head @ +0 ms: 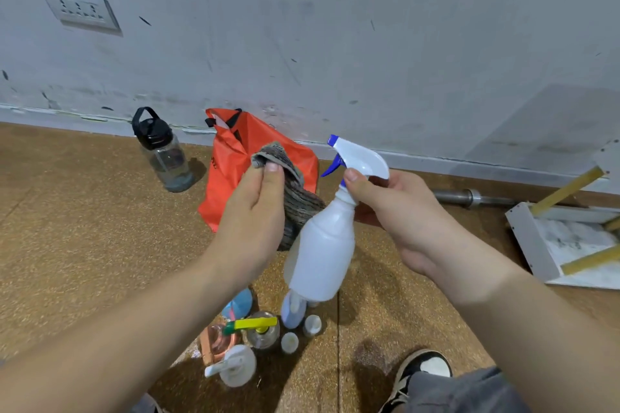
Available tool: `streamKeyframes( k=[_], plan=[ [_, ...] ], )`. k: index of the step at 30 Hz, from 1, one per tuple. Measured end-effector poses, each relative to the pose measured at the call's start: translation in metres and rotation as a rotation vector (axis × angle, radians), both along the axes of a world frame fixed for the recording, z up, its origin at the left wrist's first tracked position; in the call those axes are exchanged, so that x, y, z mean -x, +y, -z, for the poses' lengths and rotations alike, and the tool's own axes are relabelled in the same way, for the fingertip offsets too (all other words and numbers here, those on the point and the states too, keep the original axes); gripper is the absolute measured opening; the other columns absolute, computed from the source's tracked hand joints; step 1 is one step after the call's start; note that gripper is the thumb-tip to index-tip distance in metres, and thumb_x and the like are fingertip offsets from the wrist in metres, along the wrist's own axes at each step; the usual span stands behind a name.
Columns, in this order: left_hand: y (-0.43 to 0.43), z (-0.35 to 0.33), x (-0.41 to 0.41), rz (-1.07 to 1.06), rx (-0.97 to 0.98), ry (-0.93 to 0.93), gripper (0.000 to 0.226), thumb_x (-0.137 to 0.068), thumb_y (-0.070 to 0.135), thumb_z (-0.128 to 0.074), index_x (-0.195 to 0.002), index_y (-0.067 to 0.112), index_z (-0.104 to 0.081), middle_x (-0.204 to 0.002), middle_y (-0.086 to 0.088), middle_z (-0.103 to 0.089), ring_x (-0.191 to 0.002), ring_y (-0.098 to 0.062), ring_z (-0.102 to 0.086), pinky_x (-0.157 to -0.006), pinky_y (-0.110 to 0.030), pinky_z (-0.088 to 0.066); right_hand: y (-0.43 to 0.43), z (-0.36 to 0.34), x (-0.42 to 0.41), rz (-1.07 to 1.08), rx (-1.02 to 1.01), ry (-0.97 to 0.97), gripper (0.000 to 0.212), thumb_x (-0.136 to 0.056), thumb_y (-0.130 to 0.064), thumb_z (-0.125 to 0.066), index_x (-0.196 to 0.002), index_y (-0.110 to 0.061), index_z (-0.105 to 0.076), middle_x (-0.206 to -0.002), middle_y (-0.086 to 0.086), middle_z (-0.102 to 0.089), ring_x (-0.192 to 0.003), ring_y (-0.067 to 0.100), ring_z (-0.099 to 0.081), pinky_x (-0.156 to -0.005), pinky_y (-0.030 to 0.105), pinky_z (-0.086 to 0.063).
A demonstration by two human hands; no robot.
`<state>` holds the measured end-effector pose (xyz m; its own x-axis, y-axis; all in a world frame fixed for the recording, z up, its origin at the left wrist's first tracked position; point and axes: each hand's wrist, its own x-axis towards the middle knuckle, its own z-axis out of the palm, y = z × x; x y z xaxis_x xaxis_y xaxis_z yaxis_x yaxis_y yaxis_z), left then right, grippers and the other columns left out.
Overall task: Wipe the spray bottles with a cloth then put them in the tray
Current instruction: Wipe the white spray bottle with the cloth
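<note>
In the head view, our left hand [258, 211] pinches a grey-brown cloth [297, 193] between thumb and fingers. Our right hand [402, 214] is closed round the neck of a white spray bottle [323, 245], held up at the centre of the frame just beside the cloth.

We judge the task to be at an early stage. This bottle is at the wiping step, several more bottles [258, 329] stand on the floor at lower centre, and the white tray [526, 238] at the right edge shows none inside, though part of it is cut off.

The floor [67, 245] is speckled brown. Behind it is a scuffed grey wall [335, 27] with a socket [80, 8] at upper left. An orange bag [228, 184] and a water bottle [164, 157] sit along its base.
</note>
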<state>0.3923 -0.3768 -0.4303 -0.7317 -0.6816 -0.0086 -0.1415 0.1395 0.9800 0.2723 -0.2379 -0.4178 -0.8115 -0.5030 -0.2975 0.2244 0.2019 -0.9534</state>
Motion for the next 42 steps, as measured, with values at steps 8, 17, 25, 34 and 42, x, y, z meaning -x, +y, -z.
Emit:
streamKeyframes(
  k=[8,17,25,34,42],
  plan=[
    [0.013,0.001,-0.016,0.476,0.481,0.016,0.04,-0.105,0.043,-0.04,-0.14,0.036,-0.058,-0.154,0.008,-0.046,-0.145,-0.001,-0.037,-0.119,-0.021,-0.029,0.001,0.0,0.001,0.073,-0.011,-0.033,0.019,-0.098,-0.032,-0.071,-0.098,-0.014,-0.074,-0.087,0.003,-0.076,-0.078,0.016,-0.07,-0.067,0.029,-0.059],
    [0.006,0.015,-0.012,0.278,0.463,-0.087,0.044,-0.087,0.067,-0.061,-0.12,0.038,-0.058,-0.119,0.022,-0.062,-0.112,0.004,-0.058,-0.093,-0.029,-0.049,0.004,-0.009,-0.007,0.07,0.052,0.002,0.02,-0.1,-0.03,-0.067,-0.097,-0.012,-0.072,-0.082,0.002,-0.075,-0.069,0.012,-0.069,-0.059,0.026,-0.055],
    [0.014,0.008,-0.011,0.283,0.492,-0.323,0.061,-0.069,0.088,-0.057,-0.111,0.044,-0.055,-0.093,0.02,-0.069,-0.088,-0.003,-0.067,-0.079,-0.038,-0.057,0.001,-0.013,-0.023,-0.01,0.144,0.097,0.023,-0.1,-0.025,-0.067,-0.1,-0.002,-0.071,-0.09,0.017,-0.075,-0.082,0.02,-0.07,-0.074,0.037,-0.057],
    [0.007,0.02,0.004,0.151,-0.985,-0.037,0.052,-0.099,0.062,-0.05,-0.122,0.023,-0.075,-0.121,-0.014,-0.076,-0.11,-0.035,-0.072,-0.095,-0.048,-0.056,-0.001,-0.011,0.005,0.359,0.245,-0.165,0.025,-0.101,-0.028,-0.067,-0.123,-0.015,-0.065,-0.115,0.014,-0.075,-0.103,0.03,-0.074,-0.078,0.043,-0.065],
    [0.012,0.028,0.013,-0.09,-0.775,-0.089,0.053,-0.101,0.06,-0.051,-0.113,0.011,-0.068,-0.105,-0.014,-0.079,-0.097,-0.033,-0.077,-0.09,-0.047,-0.06,-0.003,-0.004,-0.005,0.335,0.222,-0.145,0.015,-0.102,-0.025,-0.065,-0.113,-0.016,-0.067,-0.102,0.007,-0.075,-0.088,0.019,-0.074,-0.081,0.042,-0.065]
  ],
)
